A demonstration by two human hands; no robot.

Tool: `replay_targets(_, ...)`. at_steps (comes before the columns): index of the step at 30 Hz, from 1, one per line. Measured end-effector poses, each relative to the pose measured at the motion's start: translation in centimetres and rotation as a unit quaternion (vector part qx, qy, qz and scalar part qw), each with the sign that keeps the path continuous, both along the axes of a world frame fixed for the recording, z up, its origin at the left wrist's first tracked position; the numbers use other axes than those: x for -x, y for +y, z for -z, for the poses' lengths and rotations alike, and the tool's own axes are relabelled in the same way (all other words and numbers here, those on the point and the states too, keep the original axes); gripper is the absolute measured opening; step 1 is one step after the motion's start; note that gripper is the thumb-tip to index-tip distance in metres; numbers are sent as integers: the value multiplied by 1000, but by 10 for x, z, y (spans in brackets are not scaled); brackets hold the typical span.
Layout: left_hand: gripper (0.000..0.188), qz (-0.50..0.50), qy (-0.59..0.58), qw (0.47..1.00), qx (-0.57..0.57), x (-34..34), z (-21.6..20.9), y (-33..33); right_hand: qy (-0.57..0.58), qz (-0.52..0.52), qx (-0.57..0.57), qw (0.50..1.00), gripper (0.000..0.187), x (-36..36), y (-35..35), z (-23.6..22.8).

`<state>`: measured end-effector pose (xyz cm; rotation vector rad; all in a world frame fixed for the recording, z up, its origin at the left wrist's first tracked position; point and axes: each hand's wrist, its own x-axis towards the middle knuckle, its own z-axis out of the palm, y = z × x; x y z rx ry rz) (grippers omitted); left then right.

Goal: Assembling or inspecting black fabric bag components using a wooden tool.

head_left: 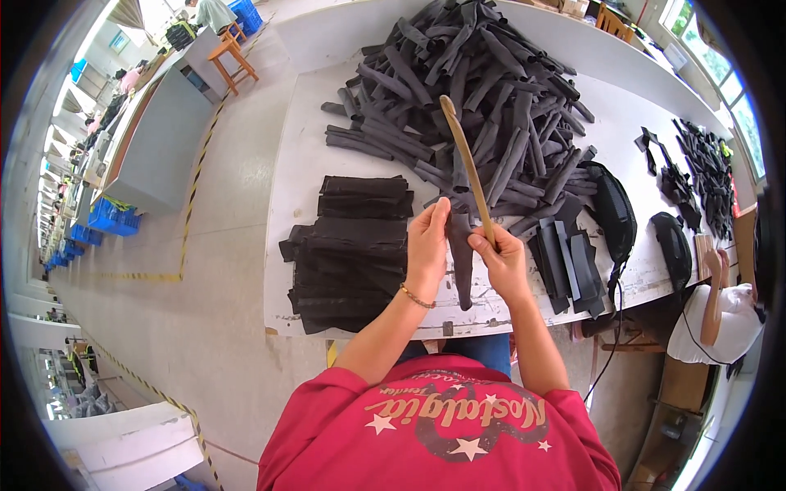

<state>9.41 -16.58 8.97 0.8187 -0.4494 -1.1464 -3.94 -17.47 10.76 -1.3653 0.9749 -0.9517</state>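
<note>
My left hand [429, 244] is closed on the upper part of a dark fabric tube [463, 266], which hangs tapered over the table's near edge area. In my right hand [503, 262] is a curved wooden stick [467, 155], gripped near its lower end and pointing up and away. The right fingertips also come close to the fabric tube; whether they pinch it I cannot tell. Beyond my hands rises a large heap of dark grey fabric tubes [508, 106]. Left of my left hand lie flat stacks of black fabric pieces [352, 254]. A small group of flat dark strips [565, 266] lies right of my right hand.
A black padded pouch [612, 209] and another black pouch [673, 250] lie on the white table [299, 139]. Black straps [708, 168] are heaped at the far right. A co-worker in white [712, 323] sits there. A wooden stool [233, 61] stands at the far left.
</note>
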Motion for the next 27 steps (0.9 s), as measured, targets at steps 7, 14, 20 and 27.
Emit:
replay_targets(7, 42, -66, -156, 984, -59, -32, -13, -10, 95, 72, 154, 981, 15, 13, -43, -6)
replay_targets(14, 12, 78, -725, 684, -17, -157, -1, -48, 210, 153, 259, 930, 31, 34, -108, -29)
replay_targets(20, 17, 147, -800, 581, -31, -174, 47, -77, 204, 60, 125, 969, 20, 45, -47, 16)
replay_targets(27, 21, 215, -804, 554, -20, -182, 62, -81, 254, 9, 131, 958, 21, 71, -23, 20)
